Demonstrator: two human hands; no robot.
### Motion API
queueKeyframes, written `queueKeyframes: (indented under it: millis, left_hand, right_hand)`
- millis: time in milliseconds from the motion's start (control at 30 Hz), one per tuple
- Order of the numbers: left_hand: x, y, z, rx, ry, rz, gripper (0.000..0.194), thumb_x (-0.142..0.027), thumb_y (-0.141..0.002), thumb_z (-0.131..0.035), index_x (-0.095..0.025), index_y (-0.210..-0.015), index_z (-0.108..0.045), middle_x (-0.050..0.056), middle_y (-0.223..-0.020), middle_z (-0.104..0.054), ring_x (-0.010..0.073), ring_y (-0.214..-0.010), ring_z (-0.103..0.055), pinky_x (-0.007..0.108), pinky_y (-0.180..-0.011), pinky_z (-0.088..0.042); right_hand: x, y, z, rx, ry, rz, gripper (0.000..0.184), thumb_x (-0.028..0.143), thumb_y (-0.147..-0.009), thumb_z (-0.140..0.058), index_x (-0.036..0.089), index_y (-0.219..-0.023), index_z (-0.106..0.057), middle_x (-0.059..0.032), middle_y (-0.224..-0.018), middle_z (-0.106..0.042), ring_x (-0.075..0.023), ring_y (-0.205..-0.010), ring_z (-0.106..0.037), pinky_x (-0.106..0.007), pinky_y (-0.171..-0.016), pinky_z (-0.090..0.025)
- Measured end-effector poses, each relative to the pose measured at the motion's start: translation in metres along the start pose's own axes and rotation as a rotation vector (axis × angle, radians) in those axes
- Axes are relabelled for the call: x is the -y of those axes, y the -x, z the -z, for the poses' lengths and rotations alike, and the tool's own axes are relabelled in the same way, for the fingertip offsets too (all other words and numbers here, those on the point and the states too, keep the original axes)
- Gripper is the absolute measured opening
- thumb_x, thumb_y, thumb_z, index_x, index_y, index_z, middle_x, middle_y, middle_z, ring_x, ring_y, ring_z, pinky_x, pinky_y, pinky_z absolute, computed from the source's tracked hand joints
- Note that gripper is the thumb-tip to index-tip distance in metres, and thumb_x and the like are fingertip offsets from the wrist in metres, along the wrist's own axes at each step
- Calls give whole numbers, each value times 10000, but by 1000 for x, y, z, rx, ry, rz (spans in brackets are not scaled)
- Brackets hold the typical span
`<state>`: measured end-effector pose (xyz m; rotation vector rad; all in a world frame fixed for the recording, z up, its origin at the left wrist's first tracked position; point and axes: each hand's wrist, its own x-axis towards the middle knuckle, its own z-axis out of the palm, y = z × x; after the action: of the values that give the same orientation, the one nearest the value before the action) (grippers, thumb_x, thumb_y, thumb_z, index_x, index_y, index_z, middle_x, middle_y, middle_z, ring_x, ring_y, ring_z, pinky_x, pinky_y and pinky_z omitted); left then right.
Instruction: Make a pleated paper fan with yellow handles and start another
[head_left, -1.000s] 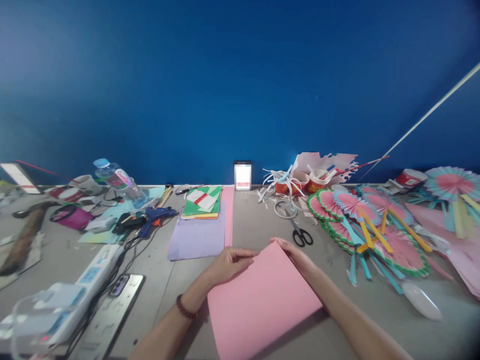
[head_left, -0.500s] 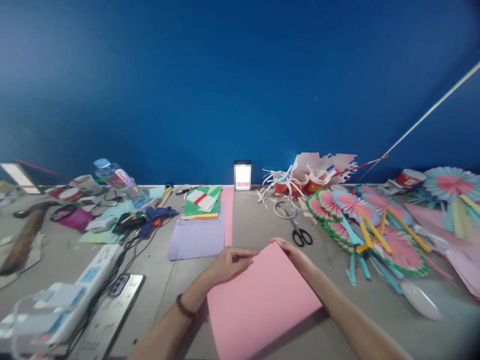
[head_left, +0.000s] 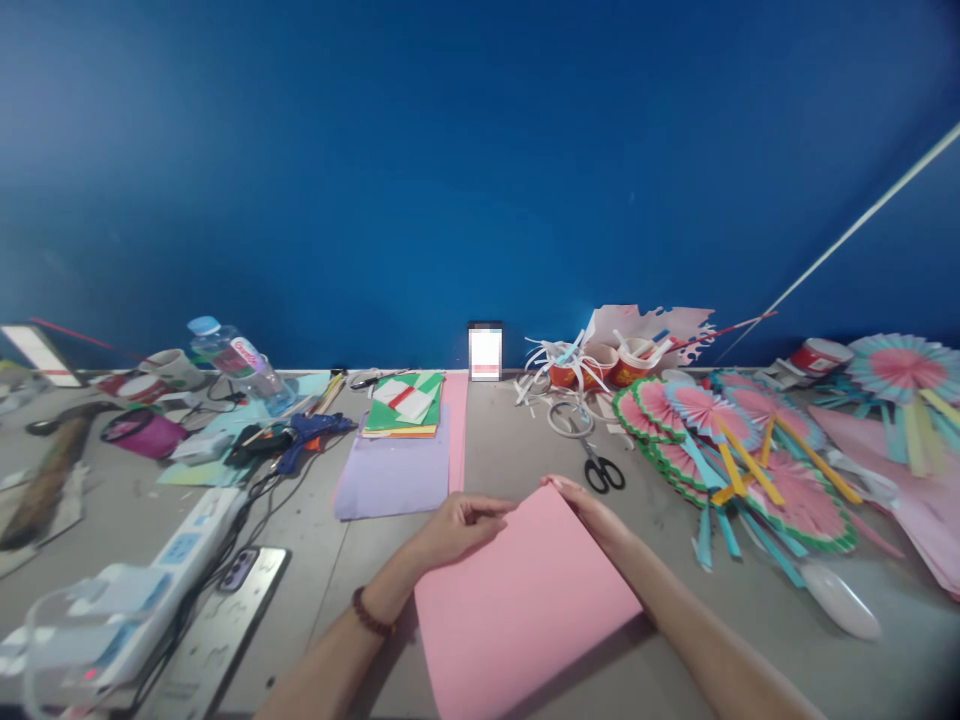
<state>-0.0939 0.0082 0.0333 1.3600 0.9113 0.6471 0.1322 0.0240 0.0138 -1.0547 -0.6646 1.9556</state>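
Note:
A pink sheet of paper (head_left: 525,610) lies tilted at the front of the table, between my forearms. My left hand (head_left: 461,528) grips its upper left edge, with the fingers bent over toward the far side. At the top right corner, my right hand (head_left: 589,508) holds the sheet, and part of that hand is hidden behind the paper. Just beyond the right hand lie black-handled scissors (head_left: 603,475). A lilac sheet (head_left: 394,475) rests beyond the left hand, with green and yellow papers (head_left: 405,402) stacked on it.
Pink and green pleated paper fans (head_left: 806,500) spread across the right side. Paper cups (head_left: 596,365) with white strips stand by the blue wall. On the left are a power strip (head_left: 176,560), a phone (head_left: 225,630), a blue glue gun (head_left: 311,435), a hammer (head_left: 56,470) and a bottle (head_left: 244,360).

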Motion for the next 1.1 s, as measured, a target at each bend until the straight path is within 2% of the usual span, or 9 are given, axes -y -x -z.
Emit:
queueKeyframes:
  millis: [233, 433, 700, 800, 900, 1000, 1100]
  left_hand:
    - [1, 0, 0, 7, -13, -20, 398, -404, -843, -600, -160, -1143, -696, 102, -1154, -690, 238, -989, -659, 293, -827, -507]
    - [1, -1, 0, 8, -21, -28, 396, -403, -850, -596, -152, -1141, -695, 112, -1166, -683, 232, -982, -655, 294, -825, -499]
    - [12, -2, 1, -7, -29, 13, 398, -402, -830, -623, -149, -1126, -704, 116, -1046, -727, 151, -726, -634, 227, -631, -466]
    - [16, -2, 1, 7, -15, 9, 393, -395, -825, -632, -156, -1129, -703, 109, -1042, -729, 143, -728, -624, 225, -644, -463]
    - [18, -3, 2, -4, -15, 14, 401, -403, -821, -634, -156, -1129, -702, 103, -1055, -725, 145, -739, -621, 225, -644, -458]
    - [17, -3, 1, -18, -34, 33, 427, -420, -820, -630, -141, -1136, -698, 106, -1018, -733, 142, -695, -615, 222, -602, -444]
    - [13, -3, 1, -4, -21, 19, 448, -430, -818, -630, -131, -1145, -692, 117, -1066, -719, 172, -776, -640, 238, -655, -467]
  right_hand:
    - [-2, 0, 1, 44, -25, -6, 249, 376, -661, -775, 207, -799, -655, 44, -630, -613, -119, -559, -546, -250, -598, -430]
    - [-4, -3, 3, 37, -49, 6, 266, 367, -627, -807, 196, -766, -659, 48, -612, -616, -110, -543, -528, -246, -575, -397]
    - [-1, -2, -1, 59, -41, 4, 227, 353, -639, -797, 196, -695, -645, 52, -559, -582, -104, -507, -490, -250, -556, -358]
    - [1, -1, -2, 47, -39, 3, 237, 372, -650, -792, 197, -675, -633, 54, -542, -567, -103, -500, -483, -254, -558, -363]
    - [1, -3, -1, -1, -45, 27, 225, 382, -653, -783, 203, -703, -655, 29, -601, -615, -130, -555, -521, -271, -598, -392]
    - [0, -7, 2, -50, -39, 84, 239, 382, -624, -788, 212, -772, -710, 9, -739, -675, -155, -694, -566, -270, -677, -420]
    - [-1, -9, 5, -55, -5, 91, 291, 391, -601, -796, 209, -821, -739, 14, -792, -683, -155, -757, -564, -258, -714, -419]
